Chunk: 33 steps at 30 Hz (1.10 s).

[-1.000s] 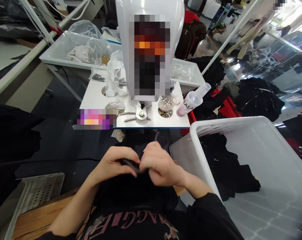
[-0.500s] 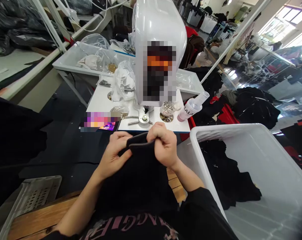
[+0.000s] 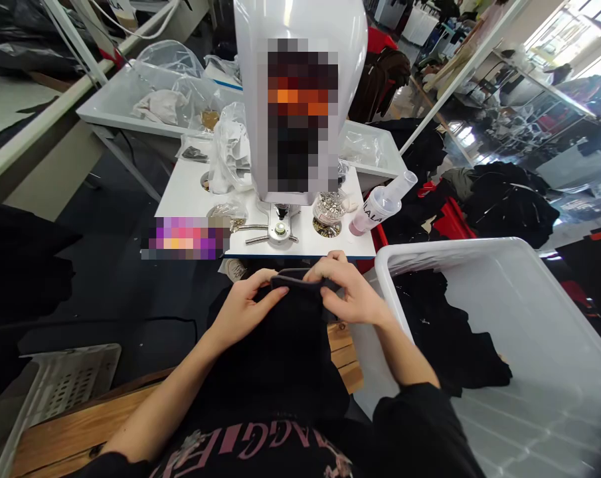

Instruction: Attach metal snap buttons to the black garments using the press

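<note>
A piece of black fabric [image 3: 295, 318] hangs between my two hands, its folded edge toward the machine. My left hand [image 3: 248, 305] pinches that edge on its left, thumb on the near layer. My right hand [image 3: 347, 285] grips the right part, fingers partly tucked into the fold and thumb in front. Just beyond stands a white machine [image 3: 305, 133] with a small round metal die [image 3: 279, 230] under its head. Coiled springs [image 3: 257, 234] stick out to the left of the die.
A white bin [image 3: 529, 318] with black fabric pieces [image 3: 454, 332] stands at right. On the white table [image 3: 180, 192] are a phone [image 3: 185, 239], a tub of small metal parts [image 3: 329, 207] and a plastic cup [image 3: 377, 209]. A grey crate [image 3: 81, 372] sits low left.
Both hands have shifted slightly to the right in view. My right hand has loosened from a tight fist to a pinch, and the fabric edge shows more widely between the hands.
</note>
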Available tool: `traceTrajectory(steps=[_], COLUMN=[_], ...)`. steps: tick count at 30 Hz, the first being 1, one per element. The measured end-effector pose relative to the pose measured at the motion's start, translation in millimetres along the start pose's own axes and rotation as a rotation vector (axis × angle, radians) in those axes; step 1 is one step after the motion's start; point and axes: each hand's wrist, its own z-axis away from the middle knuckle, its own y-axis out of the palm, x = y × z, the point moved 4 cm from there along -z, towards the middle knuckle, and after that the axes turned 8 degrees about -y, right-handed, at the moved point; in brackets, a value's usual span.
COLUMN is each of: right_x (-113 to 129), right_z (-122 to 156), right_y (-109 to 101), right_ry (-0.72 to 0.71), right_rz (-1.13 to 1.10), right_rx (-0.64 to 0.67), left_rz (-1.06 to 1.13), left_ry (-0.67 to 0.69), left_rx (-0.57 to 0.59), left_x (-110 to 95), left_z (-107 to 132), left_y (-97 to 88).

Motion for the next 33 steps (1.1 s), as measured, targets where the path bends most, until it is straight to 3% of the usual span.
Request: traceTrajectory(steps=[2,4,10,12,16,19,22,26,30,33], right_x=[10.7,22.2,35.2,35.5,36.0,38.0,38.3,34.6,35.2,33.3], right_z=[1.6,2.1,4.3,8.2,19.4,27.4,32.9,34.7,31.5,29.3], right_y=[-11.7,-24.0,-36.7,-32.0,-18.9,-11.7,-10.0,-15.5,-19.1,-22.7], right_ry=[-0.078,-0.140,-0.106,-0.094,-0.005,0.066,0.069,0.028,-0.009,0.071], right_rz=[-0.001,0.043,0.138,0.110,-0.017,-0.113,-0.117,0.103,0.309,0.327], right_rx=[0.231,0.354,0.449,0.541,0.763,0.790,0.667,0.507,0.647,0.679], left_rz=[-0.051,-0.097,-0.140,-0.090,-0.135,-0.233,-0.259,-0.207,-0.138,-0.111], left_ry=[0.059,0.117,0.271,0.295,0.285,0.262,0.322,0.413,0.380,0.408], left_rx=[0.015,0.013,0.064,0.194,0.614,0.806,0.783,0.715,0.740,0.612], left_x=[-3.3,-6.6,-14.8,-14.6,-8.8,-3.9,-5.5,-10.5,-10.2,-9.3], left_z=[2.4,4.8,3.5,0.2,-2.5,-3.0,-7.1,-13.0,-16.2,-16.8], left_y=[-1.0,0.5,15.0,20.4,35.9,45.4,49.1,48.7,50.5,51.2])
